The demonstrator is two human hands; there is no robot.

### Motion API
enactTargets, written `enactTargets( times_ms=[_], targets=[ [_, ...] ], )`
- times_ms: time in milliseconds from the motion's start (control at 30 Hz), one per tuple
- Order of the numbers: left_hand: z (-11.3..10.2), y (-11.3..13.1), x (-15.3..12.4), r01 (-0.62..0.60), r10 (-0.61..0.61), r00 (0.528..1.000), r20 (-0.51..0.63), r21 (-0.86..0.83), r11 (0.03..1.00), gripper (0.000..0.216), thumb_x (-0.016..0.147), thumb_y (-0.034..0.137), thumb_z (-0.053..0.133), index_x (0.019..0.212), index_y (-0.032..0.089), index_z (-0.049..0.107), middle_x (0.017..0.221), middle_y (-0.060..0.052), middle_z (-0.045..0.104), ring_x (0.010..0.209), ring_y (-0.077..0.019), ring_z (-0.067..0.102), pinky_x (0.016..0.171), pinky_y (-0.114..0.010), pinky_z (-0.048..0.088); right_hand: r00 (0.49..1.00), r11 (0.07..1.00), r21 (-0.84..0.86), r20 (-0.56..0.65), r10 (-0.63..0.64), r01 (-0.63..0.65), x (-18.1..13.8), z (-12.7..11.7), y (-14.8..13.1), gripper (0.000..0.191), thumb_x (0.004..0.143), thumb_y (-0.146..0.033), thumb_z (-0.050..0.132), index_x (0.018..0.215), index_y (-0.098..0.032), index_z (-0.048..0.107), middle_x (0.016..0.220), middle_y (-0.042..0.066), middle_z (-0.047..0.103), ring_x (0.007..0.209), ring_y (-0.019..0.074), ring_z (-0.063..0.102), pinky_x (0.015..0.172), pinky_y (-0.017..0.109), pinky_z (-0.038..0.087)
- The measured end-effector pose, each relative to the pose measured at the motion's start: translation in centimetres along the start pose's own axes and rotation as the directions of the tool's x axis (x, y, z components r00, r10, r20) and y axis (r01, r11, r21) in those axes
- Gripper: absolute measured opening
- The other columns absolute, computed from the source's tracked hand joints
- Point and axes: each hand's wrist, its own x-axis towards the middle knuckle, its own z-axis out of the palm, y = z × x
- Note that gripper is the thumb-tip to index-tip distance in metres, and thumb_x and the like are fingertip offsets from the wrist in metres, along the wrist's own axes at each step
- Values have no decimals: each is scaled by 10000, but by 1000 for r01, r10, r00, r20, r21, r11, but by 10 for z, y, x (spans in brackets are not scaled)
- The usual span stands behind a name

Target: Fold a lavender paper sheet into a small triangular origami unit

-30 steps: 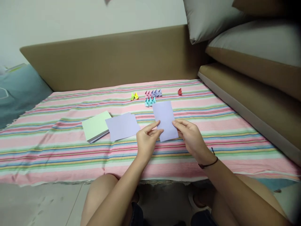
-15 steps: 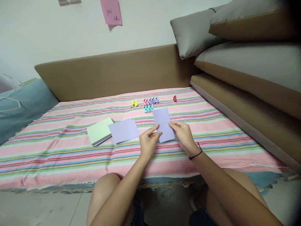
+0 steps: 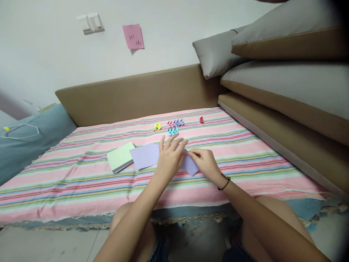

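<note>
In the head view, the right hand (image 3: 204,160) pinches the purple sheet (image 3: 190,166) over the cloth (image 3: 240,160), seemingly to steady it. The left hand (image 3: 170,157) covers part of it, fingers spread, thumb contact hidden. The stack (image 3: 120,157) lies leftward, probably for easy reach.

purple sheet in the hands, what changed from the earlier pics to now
The left hand has spread its fingers and come over the held sheet, hiding much of it; whether it still grips is unclear. The sheet slants more. The view has tilted up, showing more wall. The right hand still pinches the sheet; the green stack, lying sheet and folded papers stayed put.
</note>
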Motion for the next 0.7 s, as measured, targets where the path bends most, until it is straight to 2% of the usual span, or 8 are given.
enactTargets(
  times_ms=[67,167,467,700],
  targets=[
    [-6,3,5,-150,135,981,138,104,983,199,906,197,465,993,187,644,970,-57,681,1081,-220,547,1115,-490,202,997,996,-66,66,-47,51,-6,3,-4,284,809,-243,519,557,-169,625,536,10,600,536,136,494,550,255,311],
    [-9,5,8,-255,188,934,303,201,946,212,903,186,457,804,154,642,825,-55,662,935,-208,577,1048,-426,308,987,986,-135,139,-80,99,-11,6,-7,308,801,-202,493,498,-168,537,467,-6,499,488,114,398,518,254,251],
    [-25,7,1,-344,194,823,534,196,918,137,872,147,486,822,126,611,862,-89,645,849,-226,571,816,-369,392,949,964,-201,294,-112,176,-20,3,-12,276,807,-172,457,546,-162,546,500,5,524,501,115,417,528,253,242],
    [-32,5,-9,-425,281,779,560,142,894,141,891,154,446,906,138,585,920,-78,637,881,-226,561,809,-365,356,923,969,-163,366,-118,188,-26,-4,-15,311,827,-227,474,524,-162,505,490,-24,451,510,103,371,523,246,242]
  ],
)
